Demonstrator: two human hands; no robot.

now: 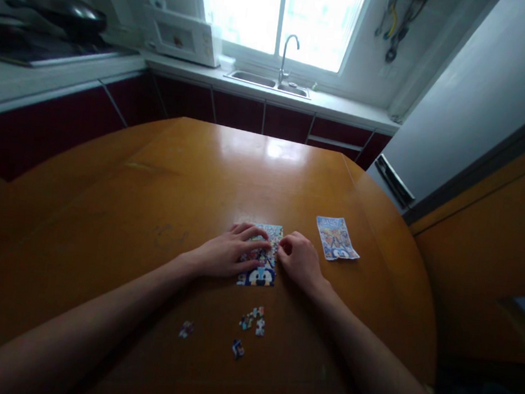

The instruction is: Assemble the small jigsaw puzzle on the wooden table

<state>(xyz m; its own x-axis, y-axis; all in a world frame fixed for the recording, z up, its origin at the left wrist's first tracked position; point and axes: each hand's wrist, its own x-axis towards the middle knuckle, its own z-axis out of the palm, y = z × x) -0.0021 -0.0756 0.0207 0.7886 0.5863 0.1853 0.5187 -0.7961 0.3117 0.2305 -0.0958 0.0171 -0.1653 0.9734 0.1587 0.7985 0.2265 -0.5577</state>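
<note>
A partly covered jigsaw puzzle lies on the wooden table, with a blue cartoon face at its near edge. My left hand rests over its left side, fingers spread across the pieces. At the right edge of the puzzle, my right hand is curled with thumb and fingertips together; whatever they pinch is hidden. Nearer to me lies a small cluster of loose puzzle pieces. Another dark blue piece sits just below it, and a pinkish piece lies off to the left.
To the right of the puzzle is a creased picture sheet with a similar design. The table has a rounded outline. Beyond it are a counter with a sink, a stove with a pan, and a fridge at the right.
</note>
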